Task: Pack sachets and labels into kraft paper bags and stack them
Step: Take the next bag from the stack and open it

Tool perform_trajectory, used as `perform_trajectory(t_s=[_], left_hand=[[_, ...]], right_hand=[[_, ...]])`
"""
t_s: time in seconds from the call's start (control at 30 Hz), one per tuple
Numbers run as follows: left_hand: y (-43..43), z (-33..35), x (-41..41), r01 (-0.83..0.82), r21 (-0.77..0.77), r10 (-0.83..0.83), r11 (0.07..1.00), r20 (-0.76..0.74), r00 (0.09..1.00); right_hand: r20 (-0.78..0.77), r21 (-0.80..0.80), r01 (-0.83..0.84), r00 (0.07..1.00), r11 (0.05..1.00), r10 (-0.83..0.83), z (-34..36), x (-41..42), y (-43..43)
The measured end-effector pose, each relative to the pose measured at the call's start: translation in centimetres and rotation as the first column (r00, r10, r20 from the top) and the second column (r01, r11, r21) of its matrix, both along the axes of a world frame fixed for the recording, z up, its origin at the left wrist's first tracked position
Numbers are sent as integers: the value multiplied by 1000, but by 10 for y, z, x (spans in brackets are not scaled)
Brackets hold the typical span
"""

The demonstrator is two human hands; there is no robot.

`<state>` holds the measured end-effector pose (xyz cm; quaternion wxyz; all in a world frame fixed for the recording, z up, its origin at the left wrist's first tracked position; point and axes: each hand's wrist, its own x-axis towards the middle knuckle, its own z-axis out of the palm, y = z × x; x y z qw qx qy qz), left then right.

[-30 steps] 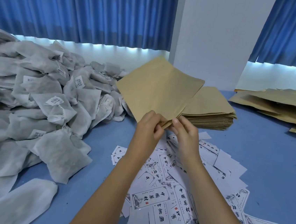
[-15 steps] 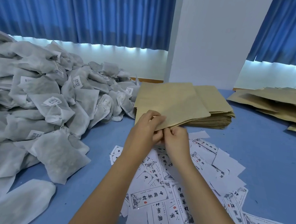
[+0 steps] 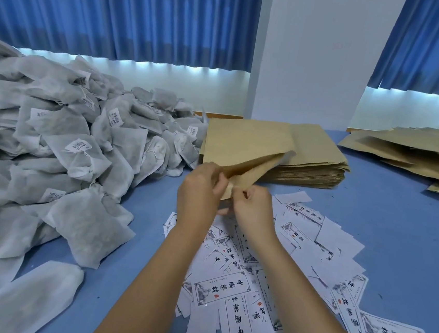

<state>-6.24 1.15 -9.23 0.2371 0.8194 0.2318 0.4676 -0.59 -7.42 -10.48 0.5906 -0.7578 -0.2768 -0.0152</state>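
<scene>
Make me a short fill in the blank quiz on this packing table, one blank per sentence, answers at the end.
The left hand and right hand each pinch an edge of the kraft bag, pulling its mouth ____.
The pile of white sachets lies on the person's ____ side.
The printed labels are scattered on the ____ table.
The stack of empty bags sits before a ____ pillar.
Missing words: open, left, blue, white.

At nine o'clock the sachet pile [image 3: 51, 162] runs off frame; at three, paper bags [image 3: 416, 160] cut too; forearms [image 3: 163, 282] cover several labels [image 3: 338, 238].
</scene>
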Motion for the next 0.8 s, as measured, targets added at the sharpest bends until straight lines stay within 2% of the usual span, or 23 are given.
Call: perform_trajectory(t_s=[0.07, 0.13, 0.23, 0.3, 0.37, 0.43, 0.47, 0.53, 0.6, 0.73, 0.77, 0.8], left_hand=[[0, -2, -1, 50, 104, -28, 993, -204, 979], [0, -5, 2, 92, 136, -39, 986, -350, 936], [-4, -4, 4, 224, 124, -165, 967, -366, 916], [-7, 0, 1, 272, 209, -212, 939, -270, 939], [-4, 5, -4, 224, 264, -223, 938, -34, 974], [5, 10, -11, 120, 236, -177, 964, 238, 955], [9, 12, -14, 87, 199, -148, 976, 313, 938], [15, 14, -18, 70, 124, -111, 990, 365, 924], [18, 16, -20, 108, 49, -118, 993, 336, 934], [19, 16, -36, 383, -45, -375, 923, 126, 918], [19, 13, -39, 342, -55, -341, 938, 35, 939], [20, 8, -42, 193, -45, -196, 980, -67, 978]], right_hand=[[-164, 125, -39, 985, 991, 60, 3, 2, -4], [-344, 222, -20, 934, 975, 98, 5, 4, -10], [-517, 283, 67, 851, 957, 94, 5, 17, -15], [-529, 209, 75, 848, 975, 48, 4, 25, -17], [-483, 111, 97, 875, 989, -32, 3, 30, -19], [-452, 92, 107, 890, 990, -54, 3, 32, -21], [-463, 122, 82, 886, 989, -16, 5, 31, -21], [-491, 185, 25, 868, 982, 70, 8, 30, -21], [-506, 228, 6, 855, 974, 114, 10, 28, -20], [-576, 385, 97, 802, 918, 157, 13, 27, -23], [-596, 402, 125, 788, 907, 156, 13, 26, -23], [-612, 418, 146, 775, 897, 158, 13, 26, -23]])
